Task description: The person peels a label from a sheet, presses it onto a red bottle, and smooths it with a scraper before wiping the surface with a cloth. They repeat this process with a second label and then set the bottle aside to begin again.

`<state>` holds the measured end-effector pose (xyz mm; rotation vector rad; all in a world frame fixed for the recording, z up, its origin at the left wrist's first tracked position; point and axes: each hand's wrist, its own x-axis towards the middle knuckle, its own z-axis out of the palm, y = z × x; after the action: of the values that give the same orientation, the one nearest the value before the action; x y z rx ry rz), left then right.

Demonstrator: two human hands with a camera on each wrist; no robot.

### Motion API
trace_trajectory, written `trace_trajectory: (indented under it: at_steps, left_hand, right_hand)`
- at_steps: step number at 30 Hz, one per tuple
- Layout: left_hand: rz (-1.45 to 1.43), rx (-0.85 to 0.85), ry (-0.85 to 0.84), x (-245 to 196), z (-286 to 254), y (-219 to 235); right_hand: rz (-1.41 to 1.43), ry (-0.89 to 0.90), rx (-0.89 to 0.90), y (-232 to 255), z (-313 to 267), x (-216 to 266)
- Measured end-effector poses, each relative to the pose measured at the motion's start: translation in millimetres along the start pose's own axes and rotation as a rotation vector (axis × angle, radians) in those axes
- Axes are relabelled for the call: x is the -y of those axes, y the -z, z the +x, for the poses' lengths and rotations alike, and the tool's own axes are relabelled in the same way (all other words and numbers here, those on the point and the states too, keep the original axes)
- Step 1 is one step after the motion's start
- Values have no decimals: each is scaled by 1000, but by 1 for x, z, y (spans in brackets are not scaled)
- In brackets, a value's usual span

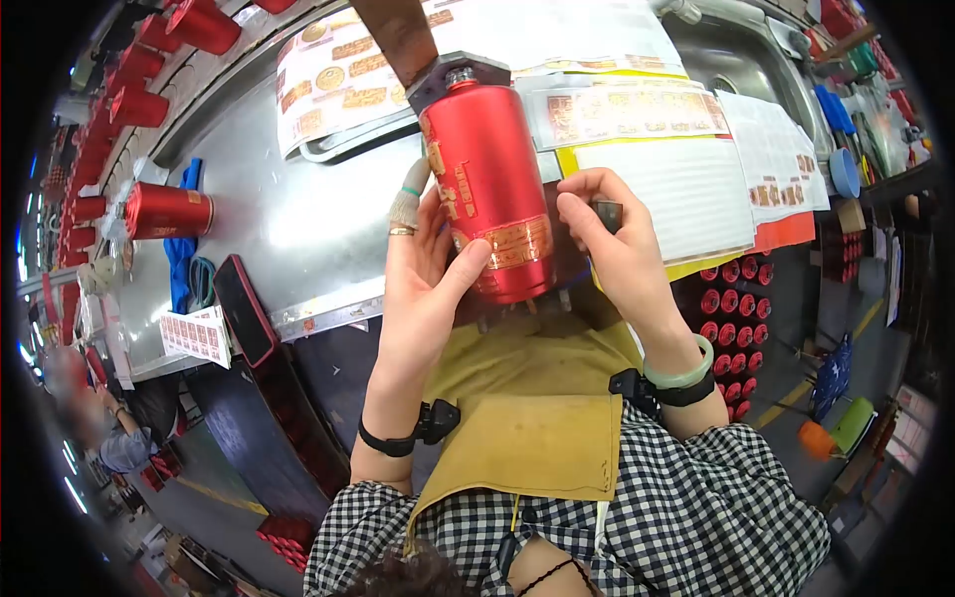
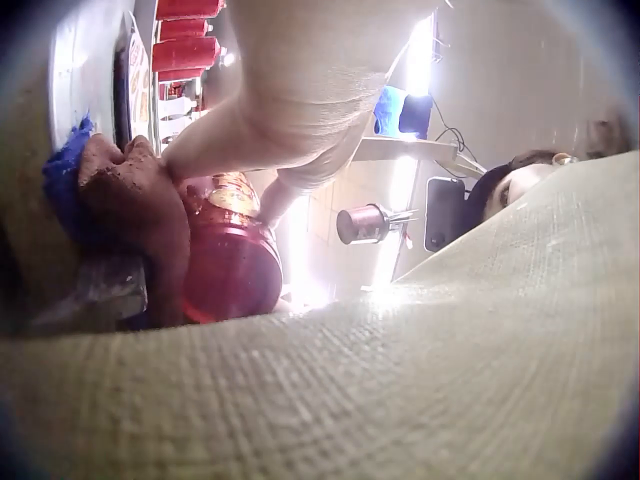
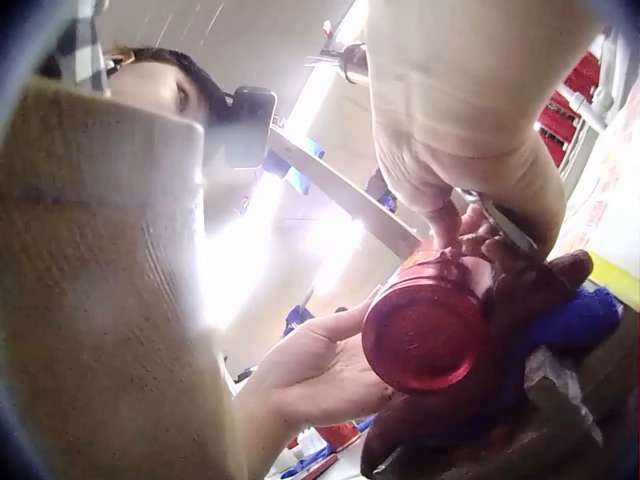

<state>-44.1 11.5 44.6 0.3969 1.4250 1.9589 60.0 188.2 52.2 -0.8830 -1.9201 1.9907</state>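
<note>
A red metal bottle (image 1: 497,149) with gold labels (image 1: 517,242) lies tilted in front of me, neck away and base toward me. My left hand (image 1: 418,274) grips its left side, thumb over the label near the base; one finger wears a pale cover (image 1: 405,204). Beside the bottle's right side, my right hand (image 1: 627,249) holds a small dark flat piece (image 1: 608,215) between curled fingers and thumb. The right wrist view shows the bottle's round base (image 3: 425,338) with the left hand (image 3: 315,380) beneath it. At the neck sits a dark angled metal holder (image 1: 428,88).
Printed gold label sheets (image 1: 632,114) and white paper (image 1: 657,194) lie to the right, before a steel sink (image 1: 731,60). On the left, another red bottle (image 1: 169,211) rests near a blue cloth (image 1: 181,264) and a phone (image 1: 245,308). Rows of red bottles (image 1: 731,303) stand below.
</note>
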Motion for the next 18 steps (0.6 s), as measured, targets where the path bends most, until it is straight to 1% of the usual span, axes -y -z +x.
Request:
trace_trajectory:
  at_steps: [2,4,6,8,9,10,12,13,14,16,18]
  left_hand:
    - [11,-2,7,-2,-1,-2]
    - [27,-28,30,-3,-1,-3]
    - [27,-20,21,-3,-1,-3]
    - [28,-13,10,-2,-1,-4]
    - [38,-11,-2,-1,-1,-4]
    - [49,-11,-15,-1,-2,-3]
    - [51,-11,-14,-1,-2,-3]
    - [54,-6,-10,-1,-2,-3]
    - [56,-7,-9,-1,-2,-3]
    - [58,-4,-7,0,-2,-4]
    - [55,0,-8,-1,-3,-5]
  right_hand:
    - [-25,25,-25,2,-1,-1]
    - [-61,73,-5,-1,-6,-2]
    - [-143,-19,84,0,-7,-3]
    - [-118,6,56,6,1,-14]
    - [-143,20,10,9,4,-19]
    - [-143,20,11,11,4,-19]
    - [-92,112,-158,12,1,-17]
    - [192,99,-106,7,-7,2]
    - [193,97,-106,4,-13,10]
    - [55,249,48,0,-19,19]
    - [-71,315,79,-15,-25,16]
